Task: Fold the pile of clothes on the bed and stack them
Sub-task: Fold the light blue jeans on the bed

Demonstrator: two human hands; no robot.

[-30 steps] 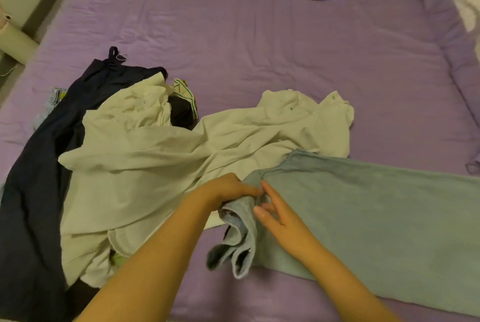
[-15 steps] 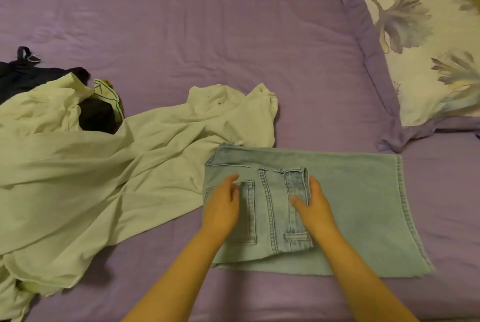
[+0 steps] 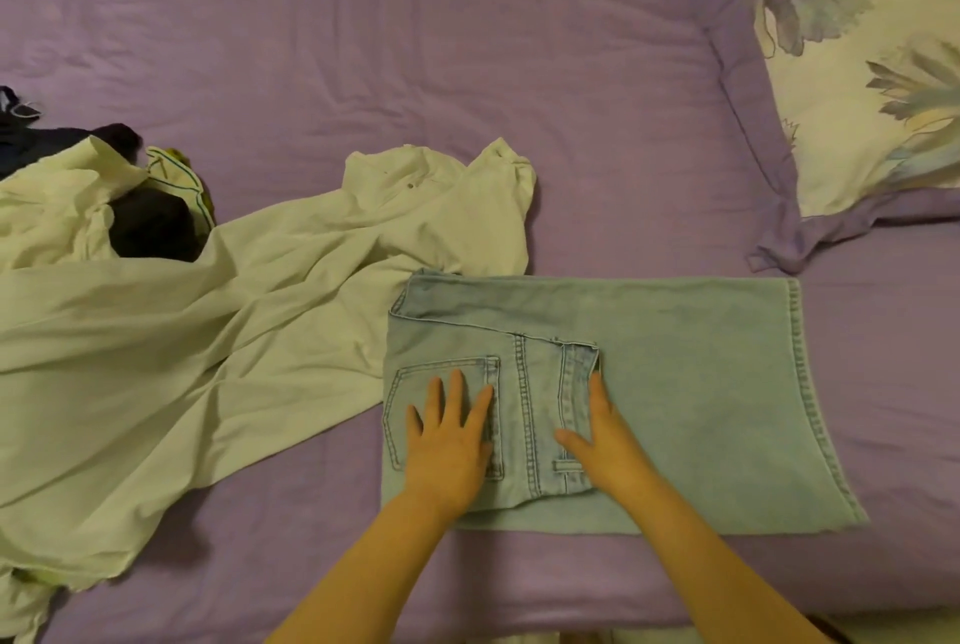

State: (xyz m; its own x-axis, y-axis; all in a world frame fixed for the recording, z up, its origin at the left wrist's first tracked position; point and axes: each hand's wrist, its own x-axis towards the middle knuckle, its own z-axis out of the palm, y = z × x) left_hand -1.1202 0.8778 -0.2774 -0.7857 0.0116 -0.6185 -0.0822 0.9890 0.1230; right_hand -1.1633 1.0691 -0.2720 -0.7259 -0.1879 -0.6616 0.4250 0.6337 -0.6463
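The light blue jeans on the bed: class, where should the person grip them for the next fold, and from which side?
Probably the hemmed edge on the right of the jeans, pinched at its two corners from the right side. That single layer lies flat and free, while the left hand and right hand press the thicker folded waist part, so the hem can fold over it.
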